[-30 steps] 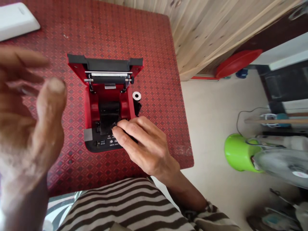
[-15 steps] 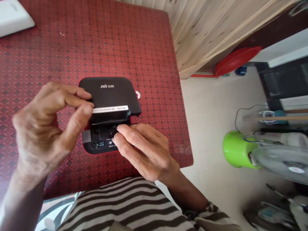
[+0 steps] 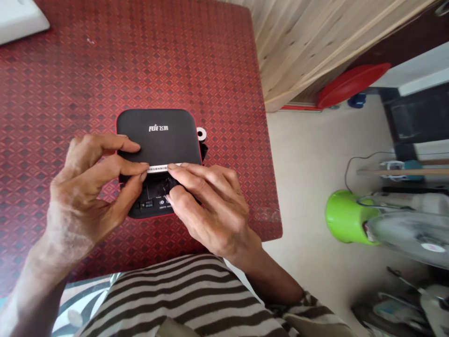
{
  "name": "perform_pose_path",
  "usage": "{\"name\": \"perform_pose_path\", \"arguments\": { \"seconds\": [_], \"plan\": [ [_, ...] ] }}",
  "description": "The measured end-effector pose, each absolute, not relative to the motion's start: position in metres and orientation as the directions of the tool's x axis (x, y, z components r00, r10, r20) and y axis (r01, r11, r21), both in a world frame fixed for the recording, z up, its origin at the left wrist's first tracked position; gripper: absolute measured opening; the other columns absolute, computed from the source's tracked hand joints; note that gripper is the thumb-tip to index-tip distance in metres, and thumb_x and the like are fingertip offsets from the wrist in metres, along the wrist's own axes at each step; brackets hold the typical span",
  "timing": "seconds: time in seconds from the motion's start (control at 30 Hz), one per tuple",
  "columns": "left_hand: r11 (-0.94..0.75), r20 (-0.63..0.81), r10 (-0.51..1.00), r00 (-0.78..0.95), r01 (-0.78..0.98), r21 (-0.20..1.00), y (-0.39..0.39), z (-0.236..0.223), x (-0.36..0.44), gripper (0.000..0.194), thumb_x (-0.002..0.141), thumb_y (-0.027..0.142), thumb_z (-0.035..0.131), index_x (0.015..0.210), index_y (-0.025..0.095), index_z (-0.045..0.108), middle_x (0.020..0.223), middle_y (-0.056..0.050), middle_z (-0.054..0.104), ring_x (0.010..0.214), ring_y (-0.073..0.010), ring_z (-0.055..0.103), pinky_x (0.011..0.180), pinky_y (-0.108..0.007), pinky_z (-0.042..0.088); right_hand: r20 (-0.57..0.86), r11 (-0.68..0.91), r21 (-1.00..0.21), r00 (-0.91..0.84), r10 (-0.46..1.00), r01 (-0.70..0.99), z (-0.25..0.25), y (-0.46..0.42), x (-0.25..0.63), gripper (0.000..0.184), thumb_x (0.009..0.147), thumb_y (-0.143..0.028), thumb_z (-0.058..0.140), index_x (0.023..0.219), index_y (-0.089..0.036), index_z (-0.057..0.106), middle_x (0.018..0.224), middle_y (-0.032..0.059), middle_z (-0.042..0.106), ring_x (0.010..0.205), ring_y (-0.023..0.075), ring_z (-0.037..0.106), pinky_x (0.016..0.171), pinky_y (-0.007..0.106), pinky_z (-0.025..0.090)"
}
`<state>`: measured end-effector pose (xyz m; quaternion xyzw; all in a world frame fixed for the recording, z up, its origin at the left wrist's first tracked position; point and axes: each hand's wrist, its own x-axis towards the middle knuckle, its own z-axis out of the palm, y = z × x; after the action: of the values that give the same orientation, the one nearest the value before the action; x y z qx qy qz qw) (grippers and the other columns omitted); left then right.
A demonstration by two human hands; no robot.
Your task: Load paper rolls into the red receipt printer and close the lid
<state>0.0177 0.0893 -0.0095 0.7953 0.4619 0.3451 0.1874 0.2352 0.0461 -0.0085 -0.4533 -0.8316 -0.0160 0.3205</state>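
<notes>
A small red-and-black printer (image 3: pixel 157 135) sits on the red patterned tabletop (image 3: pixel 87 70), its black lid down. My left hand (image 3: pixel 87 187) presses on the lid's front left edge, fingers curled over it beside a white label strip (image 3: pixel 157 168). My right hand (image 3: pixel 206 206) rests on the printer's front, index finger on the lid edge and thumb pinching a dark strip (image 3: pixel 157 189) that comes out of the slot. A white roll core (image 3: pixel 201 134) stands just right of the printer.
A white flat box (image 3: pixel 21 18) lies at the table's far left corner. The table edge runs down the right side. On the floor are a green fan base (image 3: pixel 345 217), a red basin (image 3: pixel 351 84) and cables. My striped clothing (image 3: pixel 175 299) fills the bottom.
The printer lid was standing open, showing the red inside; my left hand came in and brought it down, and it now lies flat. My right hand stayed at the front.
</notes>
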Motion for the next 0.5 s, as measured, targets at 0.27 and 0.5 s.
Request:
{"name": "perform_pose_path", "arguments": {
  "seconds": [0.27,0.5],
  "plan": [
    [-0.498,0.346,0.867,0.359,0.609,0.617,0.09,-0.007,0.019,0.01,0.088,0.028,0.075,0.098,0.027,0.077,0.122,-0.004,0.072,0.111,-0.0297,0.067,0.102,-0.058,0.047,0.563,0.614,-0.279,-0.393,0.728,0.738,-0.013,0.047,0.236,0.007,0.098,-0.01,0.066,0.096,-0.016,0.068,0.117,0.0096,0.081,0.107,0.0212,0.077,0.094,0.038,0.059],
    [-0.108,0.112,0.993,-0.033,0.1,0.989,0.075,-0.014,0.021,0.05,0.083,0.021,0.078,0.13,0.036,0.072,0.134,0.001,0.071,0.133,-0.0305,0.062,0.122,-0.057,0.048,0.667,0.548,-0.481,-0.121,0.736,0.684,-0.019,0.037,0.245,0.021,0.094,-0.018,0.073,0.114,-0.017,0.069,0.117,0.0125,0.08,0.111,0.0248,0.076,0.095,0.042,0.064]
  ]
}}
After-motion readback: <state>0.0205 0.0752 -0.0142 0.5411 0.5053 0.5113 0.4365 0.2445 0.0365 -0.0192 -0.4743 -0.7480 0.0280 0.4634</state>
